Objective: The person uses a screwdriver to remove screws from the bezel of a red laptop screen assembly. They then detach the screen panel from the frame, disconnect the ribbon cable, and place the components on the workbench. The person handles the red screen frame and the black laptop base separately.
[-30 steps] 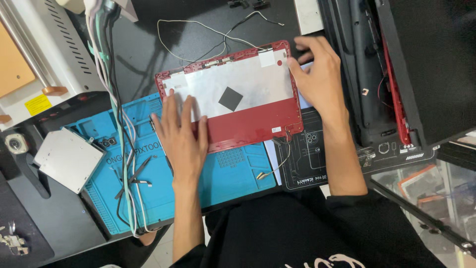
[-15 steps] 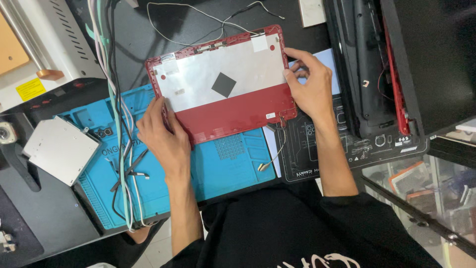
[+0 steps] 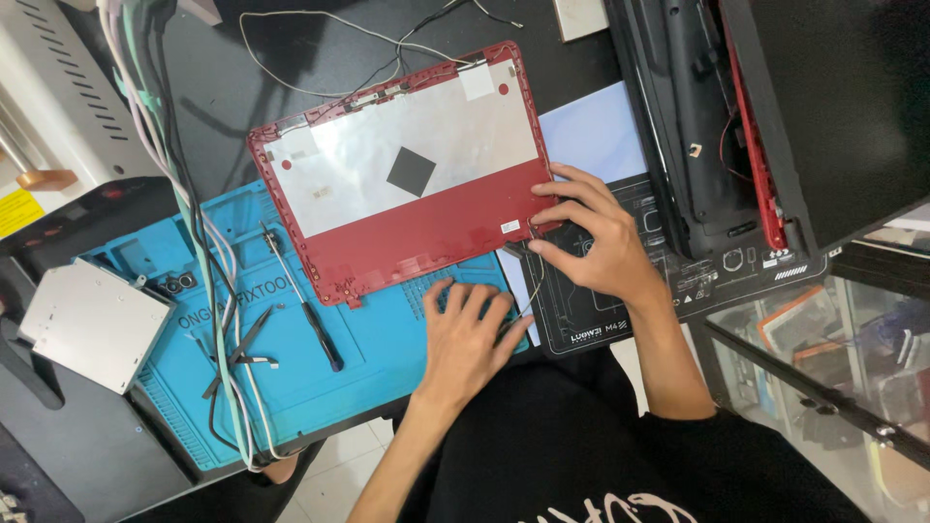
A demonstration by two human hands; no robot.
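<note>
A red laptop lid cover [image 3: 417, 232] lies inside up, with silver foil and a small black square, across the blue repair mat [image 3: 339, 373] and the dark table. My left hand [image 3: 465, 334] rests flat and spread on the mat, just below the cover's near edge. My right hand [image 3: 591, 242] grips the cover's near right corner with curled fingers. A thin wire [image 3: 535, 276] trails from that corner towards me. More thin wires [image 3: 320, 24] run from the cover's far edge.
A screwdriver [image 3: 308, 315] and tweezers [image 3: 237, 344] lie on the mat, crossed by a cable bundle [image 3: 199, 242]. A silver drive [image 3: 92, 324] sits at left, a black mat [image 3: 601, 324] under my right hand, stacked laptop bodies [image 3: 717, 126] at right, and a glass shelf [image 3: 823, 358] at bottom right.
My left hand slid off the cover's left part onto the mat below its near edge. My right hand moved from the cover's far right corner to the near right corner.
</note>
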